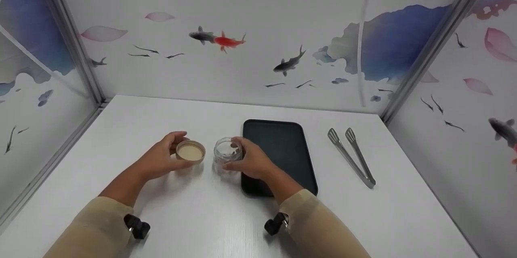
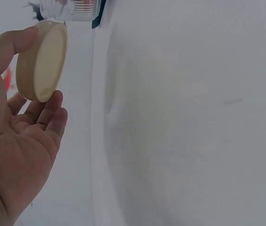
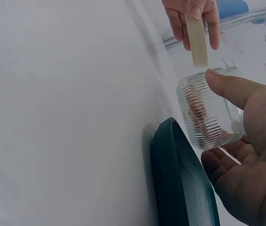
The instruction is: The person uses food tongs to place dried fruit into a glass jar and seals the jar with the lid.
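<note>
My left hand (image 1: 165,155) pinches a round beige jar lid (image 1: 191,152) by its edge, with the pale inner side turned up toward the head camera. In the left wrist view the thumb presses one side of the lid (image 2: 43,61) and the fingertips support the other. Just to the right, my right hand (image 1: 252,159) grips a clear glass jar (image 1: 227,154) with thumb and fingers around its side. The jar's mouth is uncovered, and its ribbed wall (image 3: 201,110) shows in the right wrist view. A narrow gap separates lid and jar.
A dark rectangular tray (image 1: 282,149) lies on the white table (image 1: 194,217), partly beneath my right hand and forearm. Metal tongs (image 1: 355,159) lie spread to the right of the tray. Patterned panels (image 1: 242,80) enclose the table at the back and sides.
</note>
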The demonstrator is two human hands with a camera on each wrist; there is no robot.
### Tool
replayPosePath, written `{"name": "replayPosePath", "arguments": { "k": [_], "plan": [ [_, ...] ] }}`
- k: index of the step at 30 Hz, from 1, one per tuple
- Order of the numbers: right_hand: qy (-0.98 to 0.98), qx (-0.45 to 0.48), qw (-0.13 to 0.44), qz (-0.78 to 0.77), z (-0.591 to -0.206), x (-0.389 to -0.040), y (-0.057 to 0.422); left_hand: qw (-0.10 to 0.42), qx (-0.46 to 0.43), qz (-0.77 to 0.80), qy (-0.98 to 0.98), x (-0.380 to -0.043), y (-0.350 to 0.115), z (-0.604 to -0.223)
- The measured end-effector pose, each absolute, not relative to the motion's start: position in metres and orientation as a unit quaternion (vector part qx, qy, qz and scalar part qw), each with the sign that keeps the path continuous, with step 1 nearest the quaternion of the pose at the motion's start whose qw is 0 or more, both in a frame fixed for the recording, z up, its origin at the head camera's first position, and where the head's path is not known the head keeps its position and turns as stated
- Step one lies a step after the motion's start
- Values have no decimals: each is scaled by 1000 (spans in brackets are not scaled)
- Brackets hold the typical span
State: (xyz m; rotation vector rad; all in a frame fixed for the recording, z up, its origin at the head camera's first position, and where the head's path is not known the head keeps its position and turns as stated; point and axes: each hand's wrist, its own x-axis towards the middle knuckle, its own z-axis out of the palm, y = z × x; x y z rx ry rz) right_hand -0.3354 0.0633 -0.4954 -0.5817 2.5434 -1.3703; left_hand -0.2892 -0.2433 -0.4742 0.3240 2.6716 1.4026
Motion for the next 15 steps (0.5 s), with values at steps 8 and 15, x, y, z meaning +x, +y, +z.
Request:
{"name": "replayPosePath", "arguments": {
  "k": [8, 15],
  "plan": [
    [828, -188, 90, -521, -490, -330, 61, 32, 128, 486, 864, -290, -232, -470],
    [831, -186, 77, -519, -488, -328, 61, 24, 140, 500, 855, -292, -224, -467]
  ]
}}
